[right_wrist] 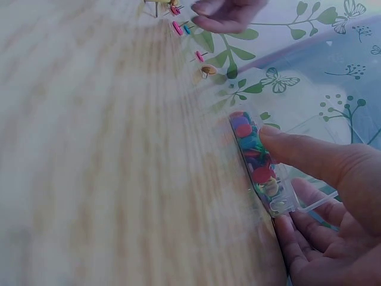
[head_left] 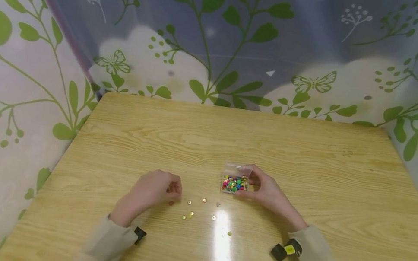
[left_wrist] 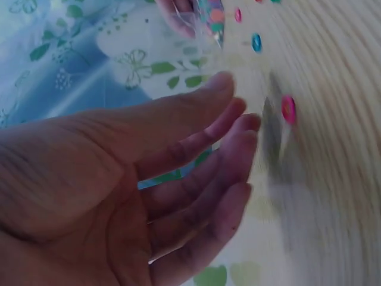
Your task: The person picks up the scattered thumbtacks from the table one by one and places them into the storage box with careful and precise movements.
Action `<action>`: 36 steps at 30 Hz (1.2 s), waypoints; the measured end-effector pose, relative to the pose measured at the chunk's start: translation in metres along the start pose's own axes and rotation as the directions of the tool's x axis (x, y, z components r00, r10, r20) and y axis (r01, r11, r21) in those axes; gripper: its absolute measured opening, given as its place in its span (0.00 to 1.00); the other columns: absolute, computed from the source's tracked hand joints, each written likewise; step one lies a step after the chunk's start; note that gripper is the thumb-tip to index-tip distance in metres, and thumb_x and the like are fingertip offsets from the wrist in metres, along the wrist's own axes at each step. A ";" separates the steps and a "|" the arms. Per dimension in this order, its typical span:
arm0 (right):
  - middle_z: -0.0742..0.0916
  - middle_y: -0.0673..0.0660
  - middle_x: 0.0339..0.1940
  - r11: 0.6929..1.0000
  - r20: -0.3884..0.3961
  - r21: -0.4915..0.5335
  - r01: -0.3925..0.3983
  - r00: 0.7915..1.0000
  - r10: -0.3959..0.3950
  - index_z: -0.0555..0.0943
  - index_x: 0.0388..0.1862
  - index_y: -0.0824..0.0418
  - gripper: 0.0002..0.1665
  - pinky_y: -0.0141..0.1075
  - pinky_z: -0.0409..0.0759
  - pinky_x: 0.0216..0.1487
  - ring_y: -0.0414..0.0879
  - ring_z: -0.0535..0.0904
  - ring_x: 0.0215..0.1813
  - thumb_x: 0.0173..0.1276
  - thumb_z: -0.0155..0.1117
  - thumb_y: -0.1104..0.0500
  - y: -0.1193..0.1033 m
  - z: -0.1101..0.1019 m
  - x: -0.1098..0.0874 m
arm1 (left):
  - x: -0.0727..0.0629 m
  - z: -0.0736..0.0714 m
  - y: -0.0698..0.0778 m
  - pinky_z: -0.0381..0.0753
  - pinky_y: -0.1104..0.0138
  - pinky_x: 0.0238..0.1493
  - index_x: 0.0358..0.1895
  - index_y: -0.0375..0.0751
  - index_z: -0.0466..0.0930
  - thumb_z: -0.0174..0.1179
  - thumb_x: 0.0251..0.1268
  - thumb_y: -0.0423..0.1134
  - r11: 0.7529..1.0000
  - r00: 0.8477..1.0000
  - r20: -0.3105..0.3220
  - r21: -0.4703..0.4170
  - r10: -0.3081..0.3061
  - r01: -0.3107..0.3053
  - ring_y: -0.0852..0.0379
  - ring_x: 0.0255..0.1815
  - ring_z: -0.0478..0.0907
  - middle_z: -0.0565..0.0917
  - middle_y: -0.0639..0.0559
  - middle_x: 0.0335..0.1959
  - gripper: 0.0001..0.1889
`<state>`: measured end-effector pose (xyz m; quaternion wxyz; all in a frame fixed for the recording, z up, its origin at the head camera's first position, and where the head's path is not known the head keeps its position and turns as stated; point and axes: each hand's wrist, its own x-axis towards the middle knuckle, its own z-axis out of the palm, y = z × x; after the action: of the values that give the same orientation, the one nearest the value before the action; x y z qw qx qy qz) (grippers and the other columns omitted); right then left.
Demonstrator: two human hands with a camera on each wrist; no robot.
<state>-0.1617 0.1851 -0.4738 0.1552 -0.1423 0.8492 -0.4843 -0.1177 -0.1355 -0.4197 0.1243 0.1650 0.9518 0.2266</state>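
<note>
My right hand (head_left: 269, 193) grips a small clear plastic box (right_wrist: 286, 202) by its right side, the thumb on its near edge and the fingers behind. Its hinged lid (head_left: 237, 169) stands up at the back. Colourful thumbtacks (head_left: 234, 184) fill the box. Over to the left, my left hand (head_left: 154, 191) hovers just above the table with fingers loosely bent. In the left wrist view nothing lies between its thumb and fingers (left_wrist: 235, 208). A pink thumbtack (left_wrist: 289, 109) lies on the table close by those fingertips.
Several loose thumbtacks (head_left: 192, 213) lie scattered on the wooden table (head_left: 145, 140) between the two hands. A leaf-patterned curtain (head_left: 220, 40) hangs along the table's back edge, and similar cloth covers the left side. Black wrist cameras (head_left: 279, 252) sit at both sleeves.
</note>
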 end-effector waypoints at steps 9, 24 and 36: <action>0.80 0.62 0.66 1.000 -0.004 0.005 0.001 1.000 -0.001 0.74 0.66 0.53 0.40 0.59 0.70 0.69 0.64 0.77 0.66 0.55 0.82 0.53 0.002 0.001 0.001 | -0.009 0.001 -0.010 0.71 0.66 0.31 0.23 0.50 0.80 0.74 0.57 0.36 0.999 0.998 0.055 -0.003 -0.036 0.037 0.63 0.21 0.69 0.76 0.62 0.18 0.12; 0.79 0.63 0.66 1.000 -0.005 0.012 -0.011 1.000 0.011 0.74 0.67 0.54 0.42 0.59 0.69 0.70 0.64 0.76 0.66 0.55 0.83 0.53 0.002 0.000 0.001 | 0.012 0.005 0.003 0.70 0.68 0.26 0.28 0.50 0.82 0.70 0.64 0.40 1.000 0.993 -0.116 0.014 -0.021 0.023 0.61 0.22 0.71 0.83 0.58 0.24 0.08; 0.80 0.62 0.65 1.000 -0.006 -0.004 -0.021 1.000 0.021 0.73 0.67 0.54 0.42 0.58 0.71 0.69 0.64 0.76 0.66 0.55 0.83 0.52 0.001 0.001 0.001 | 0.034 0.001 0.034 0.73 0.70 0.26 0.31 0.52 0.82 0.74 0.58 0.42 0.993 0.980 -0.162 0.044 0.112 -0.106 0.65 0.26 0.79 0.87 0.61 0.28 0.08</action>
<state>-0.1628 0.1844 -0.4751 0.1574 -0.1320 0.8521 -0.4814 -0.1396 -0.0937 -0.4095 0.0299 0.1999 0.9522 0.2289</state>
